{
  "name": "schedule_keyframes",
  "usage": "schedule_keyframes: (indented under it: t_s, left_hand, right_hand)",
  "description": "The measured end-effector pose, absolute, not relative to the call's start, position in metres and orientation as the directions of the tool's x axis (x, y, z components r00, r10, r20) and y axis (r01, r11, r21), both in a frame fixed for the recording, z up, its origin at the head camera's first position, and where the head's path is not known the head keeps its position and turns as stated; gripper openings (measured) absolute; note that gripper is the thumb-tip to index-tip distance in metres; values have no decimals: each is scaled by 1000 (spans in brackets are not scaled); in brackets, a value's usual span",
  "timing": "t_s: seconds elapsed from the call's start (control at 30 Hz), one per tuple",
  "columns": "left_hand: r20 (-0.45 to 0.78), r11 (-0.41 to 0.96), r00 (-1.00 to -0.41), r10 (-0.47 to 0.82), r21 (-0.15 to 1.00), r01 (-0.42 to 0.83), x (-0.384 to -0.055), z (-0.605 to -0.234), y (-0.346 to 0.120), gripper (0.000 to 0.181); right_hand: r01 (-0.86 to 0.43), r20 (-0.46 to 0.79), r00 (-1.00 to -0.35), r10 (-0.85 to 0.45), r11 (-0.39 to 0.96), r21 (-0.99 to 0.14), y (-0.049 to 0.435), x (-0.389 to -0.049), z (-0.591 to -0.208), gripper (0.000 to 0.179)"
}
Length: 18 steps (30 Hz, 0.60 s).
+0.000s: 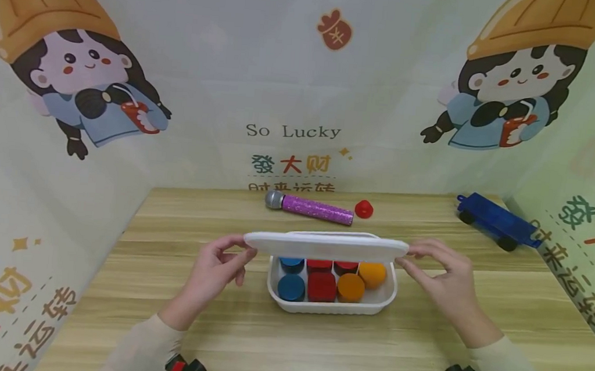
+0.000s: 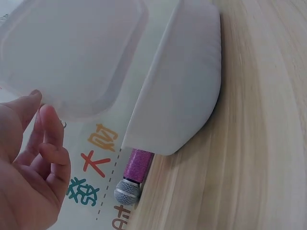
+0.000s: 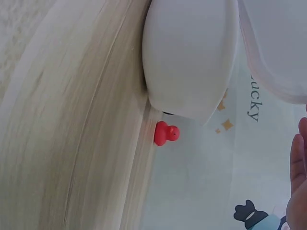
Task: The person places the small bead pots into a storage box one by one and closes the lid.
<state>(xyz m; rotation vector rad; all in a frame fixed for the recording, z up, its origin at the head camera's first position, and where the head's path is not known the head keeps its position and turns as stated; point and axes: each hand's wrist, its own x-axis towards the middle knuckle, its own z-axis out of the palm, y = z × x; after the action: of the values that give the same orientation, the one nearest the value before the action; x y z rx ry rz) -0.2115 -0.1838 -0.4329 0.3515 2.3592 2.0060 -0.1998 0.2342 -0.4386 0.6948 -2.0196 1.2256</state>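
Observation:
My left hand [image 1: 219,265] pinches the left end of a white plastic lid [image 1: 326,248], thumb and fingertips at its edge. At the opposite end my right hand [image 1: 446,283] pinches the same lid. Tilted, it hangs over the back of a white container [image 1: 329,309], with a visible gap in both wrist views. Inside the container stand blue blocks [image 1: 291,288], red blocks [image 1: 321,286] and an orange block [image 1: 350,287], beside a rounded orange piece [image 1: 372,275]. The lid partly hides the back row.
Behind the container lies a microphone [image 1: 316,208] with a glittery purple handle, next to a small red rubber duck [image 3: 166,133]. A blue toy trailer [image 1: 498,220] stands at the back right of the wooden table [image 1: 316,350]. Printed cloth [image 1: 211,85] walls the back and sides.

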Motion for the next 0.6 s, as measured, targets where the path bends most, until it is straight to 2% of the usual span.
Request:
schedule_keyframes:
  t_s: [0.13, 0.33, 0.47, 0.6]
  left_hand:
    - [136, 186, -976, 170, 968, 168, -210, -430, -182, 17]
    - [100, 187, -984, 150, 974, 127, -212, -432, -176, 26]
    - [87, 183, -987, 137, 977, 111, -213, -435, -170, 39]
    - [67, 226, -990, 124, 970, 94, -215, -440, -165, 48]
  right_hand:
    - [-675, 729, -680, -79, 457, -579, 233, -193, -432, 37]
    - [-641, 715, -697, -56, 495, -587, 232, -194, -435, 45]
    - [-544, 619, -784, -52, 537, -645, 233, -195, -441, 40]
    - [-404, 453, -888, -75, 597, -693, 234, -194, -443, 33]
